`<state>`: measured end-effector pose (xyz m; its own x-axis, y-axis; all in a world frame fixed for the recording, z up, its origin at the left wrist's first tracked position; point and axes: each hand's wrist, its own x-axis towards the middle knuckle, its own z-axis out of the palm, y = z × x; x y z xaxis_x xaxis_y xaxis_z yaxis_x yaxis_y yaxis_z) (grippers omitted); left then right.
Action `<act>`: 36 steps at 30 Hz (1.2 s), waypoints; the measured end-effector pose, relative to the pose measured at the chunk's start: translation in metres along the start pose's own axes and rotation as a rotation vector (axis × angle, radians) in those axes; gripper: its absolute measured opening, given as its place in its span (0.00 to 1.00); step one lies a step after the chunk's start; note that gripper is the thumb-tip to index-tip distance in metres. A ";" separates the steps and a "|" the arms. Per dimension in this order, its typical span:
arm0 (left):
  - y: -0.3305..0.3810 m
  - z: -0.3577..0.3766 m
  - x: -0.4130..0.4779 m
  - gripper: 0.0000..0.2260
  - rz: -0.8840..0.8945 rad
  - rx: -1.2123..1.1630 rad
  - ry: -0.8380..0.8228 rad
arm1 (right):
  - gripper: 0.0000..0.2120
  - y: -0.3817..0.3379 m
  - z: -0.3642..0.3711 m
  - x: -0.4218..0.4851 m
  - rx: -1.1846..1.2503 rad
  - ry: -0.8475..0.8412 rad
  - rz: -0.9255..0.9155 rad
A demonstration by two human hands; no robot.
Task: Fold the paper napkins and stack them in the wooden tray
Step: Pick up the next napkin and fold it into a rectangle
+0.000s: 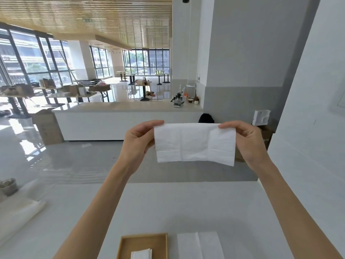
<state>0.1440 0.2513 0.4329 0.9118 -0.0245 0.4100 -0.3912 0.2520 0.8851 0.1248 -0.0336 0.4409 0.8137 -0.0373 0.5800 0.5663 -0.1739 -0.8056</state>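
Tray: the wooden tray [143, 235] sits on the white bench [186, 206], its near part cut off by the frame. The folded napkin [141, 254] inside shows only its far edge.
Loose napkins: the flat napkins [199, 245] lie just right of the tray, also cut off.
Left hand: the left hand [138, 141] is raised on an outstretched arm, its grip pinching the upper left corner of the held napkin [195, 143].
Right hand: the right hand [246, 141] pinches the upper right corner.
Held napkin: soft white paper, rectangular, hanging above the bench, with vertical creases.
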 end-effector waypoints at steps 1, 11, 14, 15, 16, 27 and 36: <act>-0.003 0.000 0.001 0.15 0.007 -0.011 0.012 | 0.15 0.002 -0.004 0.000 0.010 -0.007 0.023; -0.027 0.008 -0.003 0.11 -0.039 0.072 0.100 | 0.21 0.023 -0.027 -0.012 0.219 -0.215 0.244; -0.029 0.007 -0.005 0.11 -0.048 0.085 0.109 | 0.22 0.021 -0.026 -0.013 0.277 -0.242 0.304; -0.029 0.007 -0.006 0.11 -0.049 0.088 0.109 | 0.21 0.021 -0.024 -0.013 0.218 -0.207 0.314; -0.028 0.008 -0.008 0.11 -0.049 0.085 0.110 | 0.18 0.020 -0.020 -0.014 0.119 -0.171 0.294; -0.034 0.013 -0.029 0.13 -0.039 0.474 0.043 | 0.08 -0.018 0.025 0.011 -0.612 -0.289 0.112; -0.014 0.051 -0.020 0.10 -0.162 0.334 -0.328 | 0.07 -0.065 0.045 0.041 -0.838 -0.587 0.069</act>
<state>0.1245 0.1986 0.4238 0.8978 -0.3545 0.2614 -0.3154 -0.1031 0.9433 0.1272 0.0201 0.5111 0.9042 0.3754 0.2036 0.4257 -0.8296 -0.3612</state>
